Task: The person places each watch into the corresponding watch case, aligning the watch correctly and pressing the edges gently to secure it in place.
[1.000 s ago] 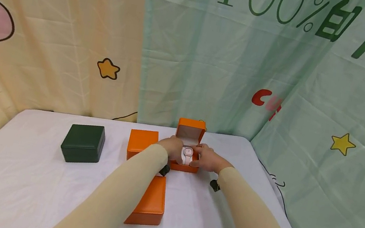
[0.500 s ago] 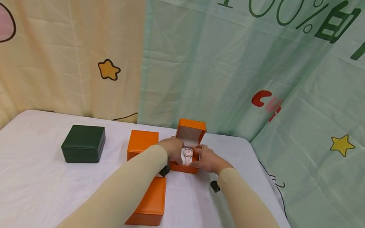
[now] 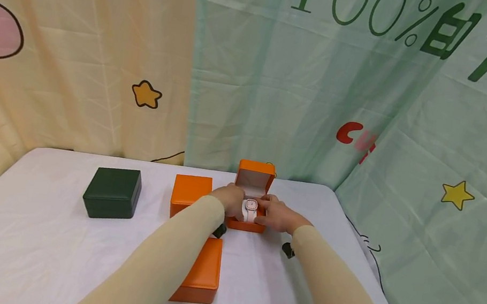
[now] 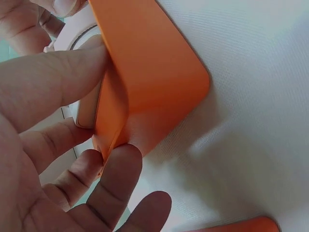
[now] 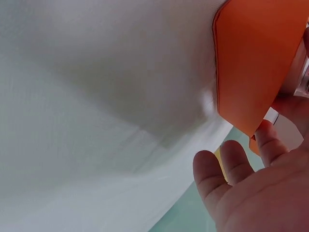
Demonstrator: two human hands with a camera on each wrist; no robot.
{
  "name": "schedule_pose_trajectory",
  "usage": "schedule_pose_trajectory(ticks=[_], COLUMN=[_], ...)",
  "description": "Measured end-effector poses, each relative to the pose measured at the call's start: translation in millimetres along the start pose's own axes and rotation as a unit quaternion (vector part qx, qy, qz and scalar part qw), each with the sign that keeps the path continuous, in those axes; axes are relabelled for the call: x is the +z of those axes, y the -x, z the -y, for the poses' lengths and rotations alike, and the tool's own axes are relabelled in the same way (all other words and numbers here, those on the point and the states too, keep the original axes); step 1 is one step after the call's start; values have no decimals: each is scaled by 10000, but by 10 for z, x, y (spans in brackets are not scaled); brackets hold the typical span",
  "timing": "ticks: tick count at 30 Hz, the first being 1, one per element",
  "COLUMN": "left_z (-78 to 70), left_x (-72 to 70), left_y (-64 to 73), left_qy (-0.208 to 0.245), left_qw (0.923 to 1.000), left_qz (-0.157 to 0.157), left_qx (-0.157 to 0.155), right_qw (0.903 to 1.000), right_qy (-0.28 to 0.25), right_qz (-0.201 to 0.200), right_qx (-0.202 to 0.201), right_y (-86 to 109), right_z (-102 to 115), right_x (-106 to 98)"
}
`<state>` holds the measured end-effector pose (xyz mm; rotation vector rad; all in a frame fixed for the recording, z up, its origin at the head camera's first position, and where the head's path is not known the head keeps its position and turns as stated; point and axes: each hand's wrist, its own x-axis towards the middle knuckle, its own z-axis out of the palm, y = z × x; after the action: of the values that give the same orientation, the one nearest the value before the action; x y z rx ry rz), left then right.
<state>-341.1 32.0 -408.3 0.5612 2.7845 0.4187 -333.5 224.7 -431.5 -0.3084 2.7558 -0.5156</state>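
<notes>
An orange watch box (image 3: 256, 167) stands at the back of the table with its lid up. Inside sits a watch (image 3: 250, 211) with a white strap and a squarish face, wrapped on a tan cushion (image 4: 89, 110). From the left, my left hand (image 3: 230, 199) pinches the cushioned watch with thumb and index finger; its other fingers lie along the box's outer wall (image 4: 159, 63). On the opposite side, my right hand (image 3: 280, 215) has its thumb and forefinger in the box at the watch, its remaining fingers extending outside. The fingertips hide part of the cushion.
A closed orange box (image 3: 190, 189) stands just left of the open one. Another orange box (image 3: 203, 270) lies nearer, partly under the left sleeve. Farther left is a dark green box (image 3: 113, 192). Curtains (image 3: 282, 99) hang behind the white-covered table (image 3: 26, 244).
Both hands stay at the open box, and the watch stays in it. The whole head view has shifted down slightly.
</notes>
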Motion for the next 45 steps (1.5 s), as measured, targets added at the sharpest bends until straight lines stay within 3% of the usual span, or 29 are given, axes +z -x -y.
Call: schedule_pose_trajectory(ticks=[10,25,29,45], left_z=[-31,-64,-46,-57], left_x=[3,19,48,60], left_y=[32,-12,-59,-37], left_qy=[-79,-179,-177,-167], left_qw=[9999,9997,9997,9996], left_qz=[-117,-149,-116,-124], left_qx=[31,-73,-104,-205], right_qw=[9992,9984,9986,9988], right_qy=[356,555,519,469], right_qz=[-187,-11,54,119], right_qx=[35,83,107,43], right_y=[3,-2,1,-15], right_z=[42,27,27,10], right_x=[49,10,1,-7])
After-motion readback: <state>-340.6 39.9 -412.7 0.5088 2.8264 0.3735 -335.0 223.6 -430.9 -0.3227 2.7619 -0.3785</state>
